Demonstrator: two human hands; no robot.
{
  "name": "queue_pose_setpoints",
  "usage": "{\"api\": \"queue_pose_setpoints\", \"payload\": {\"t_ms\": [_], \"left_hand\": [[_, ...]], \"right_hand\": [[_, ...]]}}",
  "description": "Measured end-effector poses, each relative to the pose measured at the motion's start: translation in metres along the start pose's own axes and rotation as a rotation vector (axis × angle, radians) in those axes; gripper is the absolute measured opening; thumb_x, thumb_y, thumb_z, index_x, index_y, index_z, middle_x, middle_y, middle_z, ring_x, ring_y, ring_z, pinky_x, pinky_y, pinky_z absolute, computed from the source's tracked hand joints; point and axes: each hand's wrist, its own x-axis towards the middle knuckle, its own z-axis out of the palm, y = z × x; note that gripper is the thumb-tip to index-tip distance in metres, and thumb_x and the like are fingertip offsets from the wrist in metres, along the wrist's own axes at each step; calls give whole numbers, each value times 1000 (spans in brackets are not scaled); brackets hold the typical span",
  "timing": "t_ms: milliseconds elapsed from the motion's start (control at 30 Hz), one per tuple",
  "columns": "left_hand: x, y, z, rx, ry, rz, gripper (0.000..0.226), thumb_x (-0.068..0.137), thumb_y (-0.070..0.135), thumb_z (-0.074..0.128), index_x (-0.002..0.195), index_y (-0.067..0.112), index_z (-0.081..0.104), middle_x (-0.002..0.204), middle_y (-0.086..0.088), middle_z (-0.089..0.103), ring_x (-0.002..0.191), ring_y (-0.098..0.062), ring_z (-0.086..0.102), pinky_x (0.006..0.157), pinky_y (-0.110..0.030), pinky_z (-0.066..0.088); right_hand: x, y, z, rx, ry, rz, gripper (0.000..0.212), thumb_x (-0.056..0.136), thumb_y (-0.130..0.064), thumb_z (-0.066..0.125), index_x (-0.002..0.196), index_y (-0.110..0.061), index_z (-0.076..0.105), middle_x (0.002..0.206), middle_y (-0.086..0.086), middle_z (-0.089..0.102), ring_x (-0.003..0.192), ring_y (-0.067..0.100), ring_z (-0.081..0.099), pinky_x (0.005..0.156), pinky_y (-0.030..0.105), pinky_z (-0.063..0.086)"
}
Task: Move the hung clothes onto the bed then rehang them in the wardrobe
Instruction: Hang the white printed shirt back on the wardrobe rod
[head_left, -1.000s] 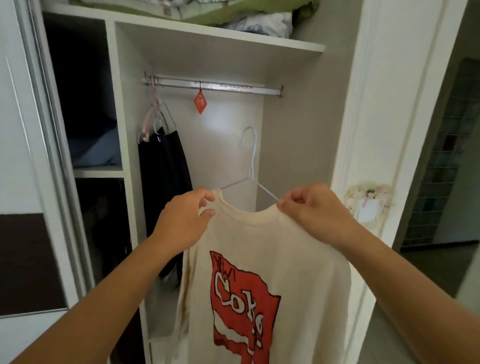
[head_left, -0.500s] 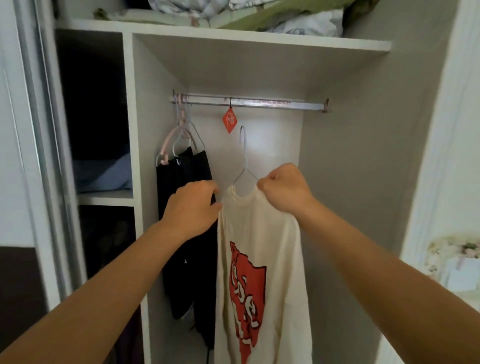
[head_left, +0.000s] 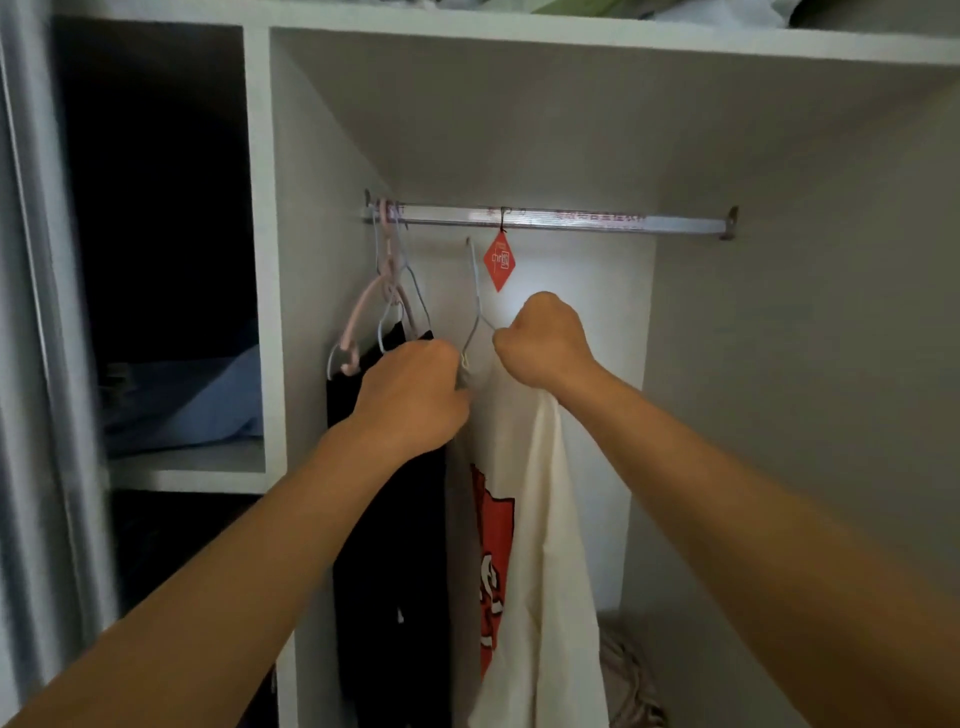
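A cream shirt (head_left: 540, 519) with a red print hangs edge-on from a thin wire hanger (head_left: 474, 296). My left hand (head_left: 410, 395) grips the shirt's left shoulder and my right hand (head_left: 543, 340) grips the right shoulder over the hanger. The hanger's hook sits just below the metal rail (head_left: 571, 221) and does not touch it. Black clothes (head_left: 384, 519) hang at the rail's left end on pink and wire hangers (head_left: 384, 306).
A red diamond tag (head_left: 499, 261) dangles from the rail beside the hook. Folded blue fabric (head_left: 192, 400) lies on the left compartment's shelf (head_left: 197, 467). Crumpled beige cloth (head_left: 631, 670) lies on the wardrobe floor. The rail's right half is bare.
Both hands have carried the shirt forward and up into the wardrobe, turning it edge-on. The hook has risen from well below the rail to just under it.
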Motion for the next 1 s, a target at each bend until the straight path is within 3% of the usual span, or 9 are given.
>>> {"api": "queue_pose_setpoints", "payload": {"t_ms": [133, 200, 333, 433, 567, 733, 800, 900, 1000], "left_hand": [[26, -19, 5, 90, 140, 73, 14, 93, 23, 59, 92, 9, 63, 94, -7, 67, 85, -22, 63, 65, -32, 44], [33, -27, 9, 151, 211, 106, 14, 94, 22, 57, 81, 14, 55, 86, -6, 65, 76, -18, 56, 64, -28, 35], [40, -41, 12, 164, 315, 121, 16, 89, 17, 58, 75, 18, 50, 82, -6, 65, 81, -23, 59, 66, -28, 29], [43, -46, 12, 138, 319, 121, 14, 89, 18, 57, 75, 18, 54, 79, -3, 66, 75, -21, 58, 70, -26, 27], [45, -46, 10, 115, 322, 110, 35, 90, 18, 54, 61, 21, 35, 68, 1, 55, 64, -17, 44, 70, -27, 25], [53, -45, 7, 121, 303, 93, 37, 90, 14, 53, 60, 21, 34, 71, 0, 59, 80, -22, 62, 82, -27, 37], [56, -44, 5, 138, 297, 81, 38, 93, 16, 51, 61, 22, 32, 73, 0, 59, 81, -21, 61, 78, -27, 32], [57, -44, 5, 157, 293, 62, 37, 95, 17, 50, 62, 20, 33, 63, 5, 43, 85, -21, 62, 74, -26, 28], [57, -44, 9, 154, 304, 35, 29, 96, 18, 50, 68, 20, 41, 72, 3, 55, 70, -19, 50, 70, -27, 28]], "right_hand": [[36, -13, 19, -14, 65, -16, 13, 88, -10, 61, 79, -4, 53, 78, 6, 53, 68, 19, 52, 48, 23, 35], [49, -21, 23, -19, 83, -22, 25, 87, -9, 60, 68, -9, 44, 72, 4, 47, 61, 16, 47, 47, 23, 31], [68, -41, 26, -85, 117, -76, 41, 86, -7, 59, 58, -13, 30, 60, 1, 35, 51, 11, 35, 41, 21, 24], [80, -53, 30, -113, 142, -117, 42, 83, -4, 57, 54, -13, 28, 55, 2, 31, 49, 14, 32, 41, 23, 23], [99, -64, 35, -83, 165, -119, 40, 81, -2, 57, 55, -14, 29, 56, 0, 32, 49, 12, 32, 46, 26, 25], [123, -68, 46, -29, 162, -107, 39, 85, -6, 59, 60, -16, 31, 61, -2, 35, 52, 9, 34, 44, 24, 24], [129, -67, 52, -12, 153, -98, 39, 87, -7, 59, 61, -16, 31, 63, -2, 36, 53, 8, 35, 44, 23, 24], [133, -63, 63, 5, 141, -66, 36, 87, -6, 57, 62, -15, 33, 63, -2, 39, 54, 8, 37, 43, 22, 25], [134, -53, 78, 56, 123, -46, 34, 88, -4, 58, 62, -13, 37, 62, 0, 43, 54, 9, 41, 43, 21, 30]]}}
